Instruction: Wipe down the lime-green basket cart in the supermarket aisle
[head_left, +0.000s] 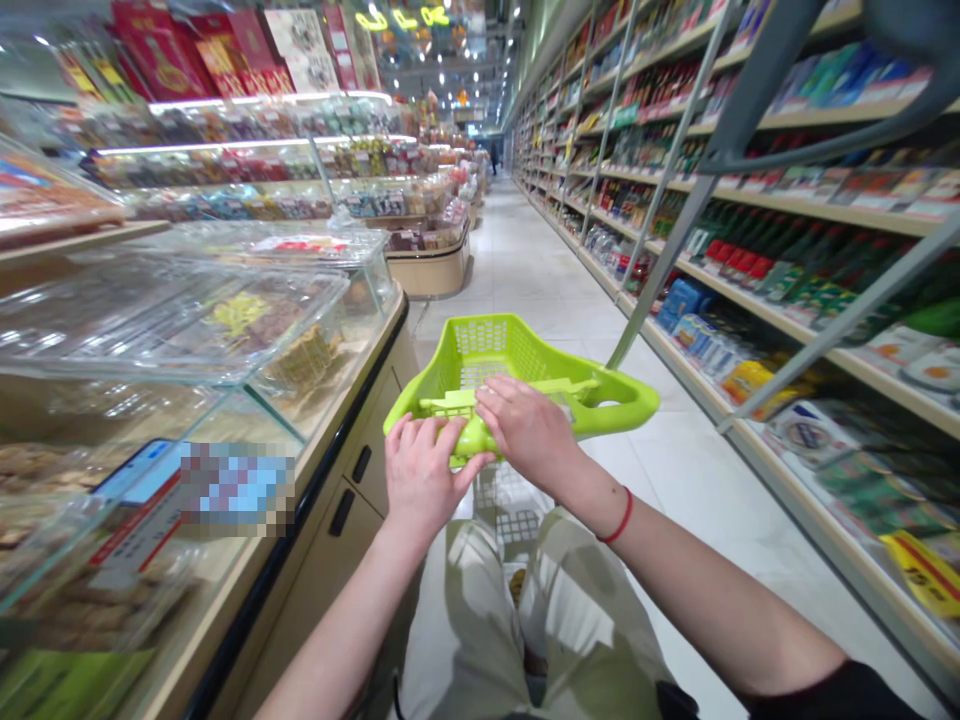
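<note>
Pale trousers [480,620] fill the lower middle, beside a black sleeve [832,695] in the bottom right corner. Just beyond the knees is a lime-green basket [469,350] with pierced walls, between the bench on the left and the shelves on the right. Both of the person's hands are on its near edge. The left hand [426,470] wraps its fingers over the rim, the thumb pointing toward the other hand. The right hand [527,428] lies close beside it, fingers bent down and held together against the rim; a thin red band [619,520] circles that wrist.

At upper right a dark grey loop [817,150] sits on a metal pole [660,285] that slants down toward the basket's right side; it may be joined there, but the view does not settle it. On the left, the bench [311,440] carries clear cases of packaged food [307,360], with a price sign [139,535] near a partly pixelated blue panel [142,472]. Stocked shelves [802,335] line the right, and a pale tiled floor [510,230] runs between.
</note>
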